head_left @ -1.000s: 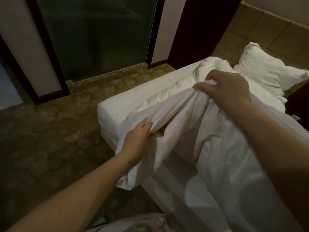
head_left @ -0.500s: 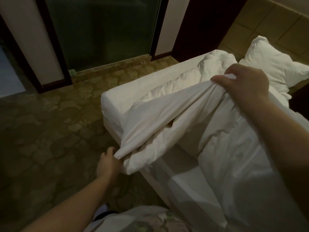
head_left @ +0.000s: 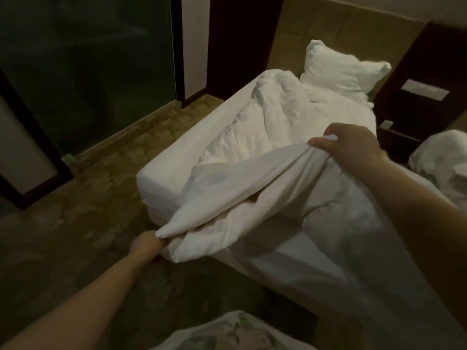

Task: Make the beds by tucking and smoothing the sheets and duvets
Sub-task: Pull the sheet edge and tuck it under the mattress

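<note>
hands (head_left: 147, 245) (head_left: 353, 147) gripping duvet (head_left: 240, 178) edge, floor (head_left: 75, 236) alongside

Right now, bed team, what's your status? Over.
Left hand grips duvet corner, low beside mattress. Right hand grips bunched duvet edge higher up. Duvet rumpled, pillow at head. Nothing seen in the way.

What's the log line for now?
left hand: grips duvet corner | right hand: grips duvet edge, raised | duvet: bunched, unsmoothed | pillow: far end

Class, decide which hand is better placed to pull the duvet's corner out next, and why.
Likely left hand: it grips the duvet corner low by the mattress corner; the right hand holds a bunched fold above mid-bed.
</note>
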`<state>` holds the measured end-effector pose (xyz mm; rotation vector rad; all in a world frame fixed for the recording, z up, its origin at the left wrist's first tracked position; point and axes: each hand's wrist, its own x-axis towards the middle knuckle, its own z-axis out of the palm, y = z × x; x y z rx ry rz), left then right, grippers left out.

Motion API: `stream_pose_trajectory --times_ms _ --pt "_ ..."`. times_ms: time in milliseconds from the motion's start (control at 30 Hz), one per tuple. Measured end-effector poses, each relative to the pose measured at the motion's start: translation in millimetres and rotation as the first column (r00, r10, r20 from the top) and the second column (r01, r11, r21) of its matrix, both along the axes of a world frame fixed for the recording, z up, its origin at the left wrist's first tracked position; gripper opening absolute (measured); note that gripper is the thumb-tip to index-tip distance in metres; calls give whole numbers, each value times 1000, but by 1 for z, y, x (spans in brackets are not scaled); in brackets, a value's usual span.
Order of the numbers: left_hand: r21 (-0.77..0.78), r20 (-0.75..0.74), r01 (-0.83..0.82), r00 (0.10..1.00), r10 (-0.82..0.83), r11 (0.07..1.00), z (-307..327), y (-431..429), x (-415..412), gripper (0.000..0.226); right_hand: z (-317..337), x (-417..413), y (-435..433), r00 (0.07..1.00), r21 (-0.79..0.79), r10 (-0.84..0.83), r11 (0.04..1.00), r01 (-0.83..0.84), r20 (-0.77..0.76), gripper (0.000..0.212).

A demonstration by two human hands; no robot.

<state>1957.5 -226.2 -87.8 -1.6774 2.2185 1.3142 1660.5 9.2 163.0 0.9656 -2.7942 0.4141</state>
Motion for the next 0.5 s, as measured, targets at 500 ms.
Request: stream_pose_trajectory --times_ms 500 --pt "-660 483 619 784 -389 426 178 -141 68 18 -75 170 70 934 294 -235 943 153 268 57"
